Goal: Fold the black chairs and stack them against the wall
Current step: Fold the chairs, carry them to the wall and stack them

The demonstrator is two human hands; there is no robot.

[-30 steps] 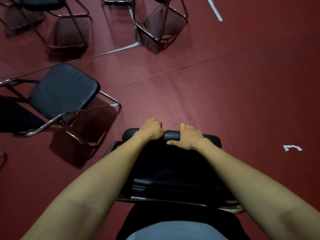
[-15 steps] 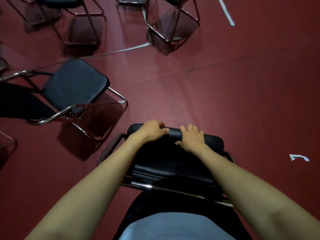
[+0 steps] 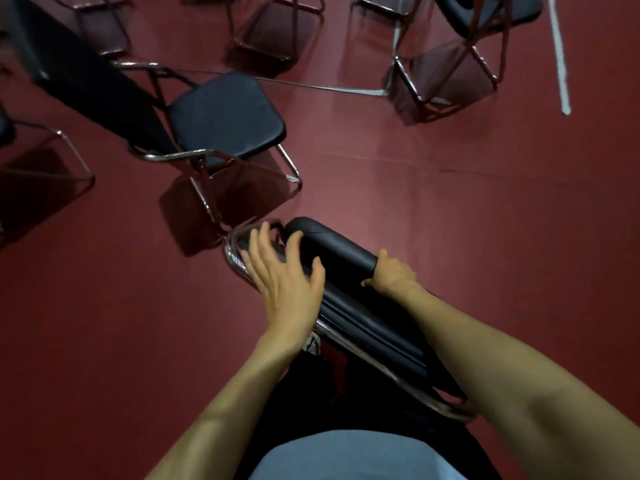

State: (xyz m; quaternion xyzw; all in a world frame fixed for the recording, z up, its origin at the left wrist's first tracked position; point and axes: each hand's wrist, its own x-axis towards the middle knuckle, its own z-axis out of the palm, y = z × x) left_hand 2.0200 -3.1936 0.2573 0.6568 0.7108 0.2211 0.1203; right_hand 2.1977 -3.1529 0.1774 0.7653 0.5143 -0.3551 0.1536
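Observation:
A folded black chair [image 3: 349, 268] with a chrome frame lies tilted in front of me, its padded edge pointing up and left. My right hand [image 3: 393, 276] grips the right end of that padded edge. My left hand [image 3: 282, 270] hovers over the chair's left side with its fingers spread, blurred, near the chrome frame loop [image 3: 233, 252]. An unfolded black chair [image 3: 225, 117] stands on the floor just up and left of the folded one.
Several more unfolded black chairs stand along the top, one at the top right [image 3: 485, 15]. A dark table edge [image 3: 69, 74] runs diagonally at the upper left. Red carpet [image 3: 485, 220] stretches to the right, crossed by pale tape lines [image 3: 559, 64].
The folded chair has turned counter-clockwise and tilted. My left hand has let go of the padded edge and opened. My right hand has slid to the edge's right end. The view has swung right.

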